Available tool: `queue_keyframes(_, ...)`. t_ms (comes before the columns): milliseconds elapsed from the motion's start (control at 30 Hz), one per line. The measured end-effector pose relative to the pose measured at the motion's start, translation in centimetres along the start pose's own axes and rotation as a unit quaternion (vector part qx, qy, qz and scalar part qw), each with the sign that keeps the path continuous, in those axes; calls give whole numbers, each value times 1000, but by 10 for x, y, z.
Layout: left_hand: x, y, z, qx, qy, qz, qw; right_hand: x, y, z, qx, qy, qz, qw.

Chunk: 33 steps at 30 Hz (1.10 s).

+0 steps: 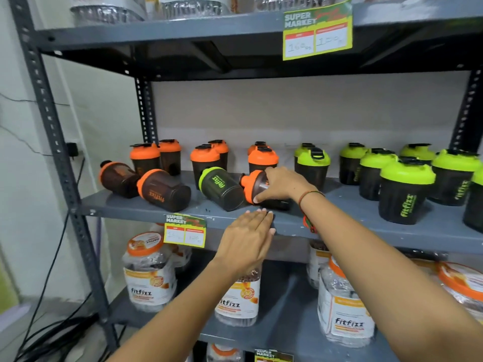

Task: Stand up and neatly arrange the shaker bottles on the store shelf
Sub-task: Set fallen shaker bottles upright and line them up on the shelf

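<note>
1. Shelf (366, 218): four shakers lie toppled at 9 to 11 o'clock of the hands.
2. Right hand (283, 185): clamped on a toppled orange shaker (251, 186).
3. Left hand (248, 239): flat, fingers together, empty, at the shelf edge.
4. Green shaker (222, 188): lies just left of the held one.

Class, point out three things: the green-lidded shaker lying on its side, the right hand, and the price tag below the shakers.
Green-lidded shaker (222, 188), head view, dark body.
Right hand (283, 184), head view, back of hand.
Price tag (185, 230), head view, centre.
</note>
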<state>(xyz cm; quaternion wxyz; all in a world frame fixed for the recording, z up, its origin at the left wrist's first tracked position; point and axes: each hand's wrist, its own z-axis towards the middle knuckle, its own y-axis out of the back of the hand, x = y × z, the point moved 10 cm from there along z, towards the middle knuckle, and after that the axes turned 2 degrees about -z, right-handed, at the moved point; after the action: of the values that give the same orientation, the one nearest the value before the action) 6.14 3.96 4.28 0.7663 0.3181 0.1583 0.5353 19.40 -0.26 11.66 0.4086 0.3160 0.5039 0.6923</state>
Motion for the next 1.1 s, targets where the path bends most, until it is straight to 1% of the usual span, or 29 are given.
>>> queue_keyframes(267,5,-1,2,11,18,2,1000,-22,6,-3,-20,-34,-4,999)
queue_keyframes(467,5,0,1,20,20,6,1000,-39,14,-14,-49,-52,66,995)
queue_keyframes(567,5,0,1,32,21,10,999,-48,21,-21,-75,-68,128,987)
queue_keyframes(667,5,0,1,43,14,12,999,-61,28,-32,-112,-91,238,961)
queue_keyframes(767,5,0,0,51,11,13,999,-77,32,-42,-163,-115,375,905)
queue_keyframes(833,6,1,-1,54,11,12,998,-84,29,-48,-186,-132,442,868)
queue_keyframes(900,8,3,-2,55,13,15,998,-86,25,-52,-209,-144,476,842)
queue_keyframes(967,10,4,-5,56,18,16,998,-85,16,-57,-217,-164,493,826)
queue_keyframes(1100,15,9,-10,57,28,16,998,-77,1,-58,-222,-181,493,821)
